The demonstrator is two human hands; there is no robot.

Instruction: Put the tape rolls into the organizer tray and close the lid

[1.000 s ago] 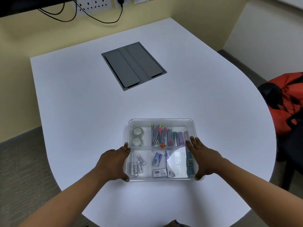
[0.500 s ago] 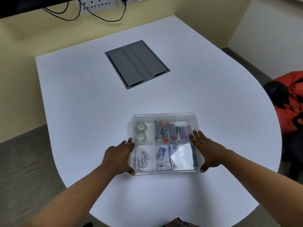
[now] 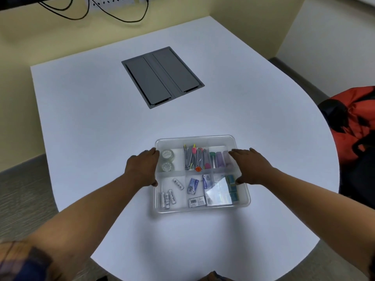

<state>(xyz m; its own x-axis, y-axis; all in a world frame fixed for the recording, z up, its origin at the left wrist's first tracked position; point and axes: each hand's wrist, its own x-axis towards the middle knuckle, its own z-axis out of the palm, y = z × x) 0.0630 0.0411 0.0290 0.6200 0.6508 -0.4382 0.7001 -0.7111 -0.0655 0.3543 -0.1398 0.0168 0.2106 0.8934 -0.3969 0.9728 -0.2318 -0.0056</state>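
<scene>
A clear plastic organizer tray [image 3: 194, 138] with a clear lid on top stands near the table's front edge. Two clear tape rolls [image 3: 167, 160] lie in its back-left compartment. Other compartments hold pens, batteries, small boxes and cards. My left hand [image 3: 142, 169] lies flat against the tray's left edge, thumb at the side wall. My right hand [image 3: 250, 166] rests flat on the lid along the right side, fingers spread over the back-right compartment.
The white rounded table [image 3: 101, 118] has a grey cable hatch [image 3: 162, 76] set into it behind the tray. An orange and black bag [image 3: 355, 122] sits off the table's right edge. Black cables [image 3: 113, 13] hang at the wall sockets.
Both hands slid forward along the tray's sides, from its near corners toward the middle and back. The view shifted slightly.
</scene>
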